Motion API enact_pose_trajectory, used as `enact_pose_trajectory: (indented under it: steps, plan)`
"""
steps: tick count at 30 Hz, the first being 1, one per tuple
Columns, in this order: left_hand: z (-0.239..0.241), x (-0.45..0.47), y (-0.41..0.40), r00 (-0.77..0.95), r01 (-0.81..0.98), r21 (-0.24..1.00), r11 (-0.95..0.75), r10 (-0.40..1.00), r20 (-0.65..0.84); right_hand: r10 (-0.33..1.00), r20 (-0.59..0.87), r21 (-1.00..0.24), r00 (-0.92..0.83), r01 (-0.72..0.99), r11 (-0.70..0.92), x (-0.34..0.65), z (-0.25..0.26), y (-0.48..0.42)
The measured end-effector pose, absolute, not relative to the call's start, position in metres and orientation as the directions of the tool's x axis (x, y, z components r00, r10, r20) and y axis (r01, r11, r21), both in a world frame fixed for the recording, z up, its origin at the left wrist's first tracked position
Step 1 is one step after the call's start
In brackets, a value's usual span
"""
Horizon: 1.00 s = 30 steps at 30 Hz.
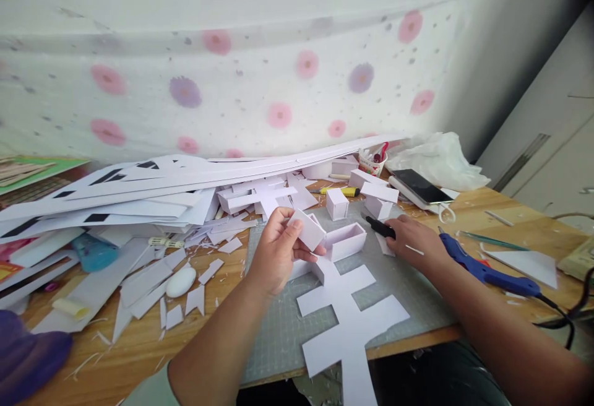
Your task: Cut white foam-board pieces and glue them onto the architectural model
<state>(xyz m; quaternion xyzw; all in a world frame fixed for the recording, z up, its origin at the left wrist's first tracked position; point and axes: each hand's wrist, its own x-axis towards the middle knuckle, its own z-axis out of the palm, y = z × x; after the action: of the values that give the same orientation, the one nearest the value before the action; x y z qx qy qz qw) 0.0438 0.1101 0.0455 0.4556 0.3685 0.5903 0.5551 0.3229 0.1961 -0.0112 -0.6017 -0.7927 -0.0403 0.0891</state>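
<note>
My left hand pinches a small white foam-board piece between thumb and fingers, above the grey-green cutting mat. To its right, my right hand is closed on the handle of a black craft knife, low over the mat. Between the hands lies an open white box. A long white cutout with side tabs stretches toward me over the mat's front edge. Small white boxes stand behind, and a small white scrap lies partly under my right hand.
A blue glue gun with a cord lies at right. Behind are a phone, a yellow cutter, a cup of tools and a plastic bag. White sheets and several scraps crowd the left.
</note>
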Motion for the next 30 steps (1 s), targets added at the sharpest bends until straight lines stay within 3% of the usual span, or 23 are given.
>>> enact_pose_trajectory:
  steps: [3, 5, 8, 11, 19, 30]
  plan:
    - [0.046, 0.043, 0.11, 0.028, -0.346, 0.929, -0.131, 0.988, 0.149, 0.932, 0.253, -0.095, -0.262, 0.951, 0.293, 0.325, -0.005, 0.195]
    - [0.047, 0.042, 0.111, 0.029, -0.371, 0.919, -0.136, 0.987, 0.158, 0.89, 0.379, -0.254, -0.252, 0.897, 0.361, 0.322, 0.001, 0.195]
    - [0.048, 0.041, 0.112, 0.021, -0.399, 0.91, -0.116, 0.99, 0.136, 0.811, 0.504, -0.553, -0.295, 0.611, 0.566, 0.303, 0.018, 0.193]
    - [0.047, 0.04, 0.112, 0.004, -0.426, 0.899, -0.102, 0.993, 0.114, 0.722, 0.534, -0.643, -0.44, 0.343, 0.685, 0.272, 0.04, 0.19]
    - [0.047, 0.04, 0.116, -0.052, -0.515, 0.843, -0.152, 0.988, 0.147, 0.438, 0.583, -0.384, -0.684, 0.244, 0.891, 0.226, 0.052, 0.184]
    - [0.042, 0.044, 0.112, 0.018, -0.499, 0.863, -0.078, 0.995, 0.101, 0.419, 0.6, -0.219, -0.681, 0.364, 0.905, 0.228, 0.042, 0.175]
